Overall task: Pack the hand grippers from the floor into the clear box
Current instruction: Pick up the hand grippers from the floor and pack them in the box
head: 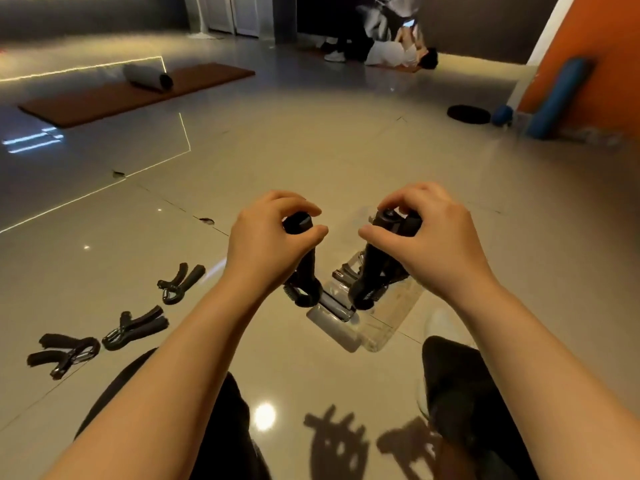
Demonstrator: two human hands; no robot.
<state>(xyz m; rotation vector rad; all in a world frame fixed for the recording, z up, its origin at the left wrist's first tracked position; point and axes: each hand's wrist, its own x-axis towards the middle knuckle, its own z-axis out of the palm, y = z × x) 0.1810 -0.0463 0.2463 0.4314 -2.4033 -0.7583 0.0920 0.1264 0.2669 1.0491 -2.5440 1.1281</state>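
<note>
My left hand (273,240) pinches the handle top of a black hand gripper (303,285) that hangs upright just left of the clear box (384,323). My right hand (426,237) grips the handle ends of another black hand gripper (372,275), held upright with its lower end inside the box. The box sits on the shiny tiled floor in front of my knees, with a grey and black object (334,306) at its near corner. Three more black hand grippers lie in a row on the floor at the left (181,282) (135,327) (62,353).
My knees in dark trousers (460,386) frame the bottom. A brown mat (135,93) with a rolled grey mat (149,77) lies far left. Two people are at the back (391,39). A black disc (468,114) and blue roller (561,98) stand by the orange wall.
</note>
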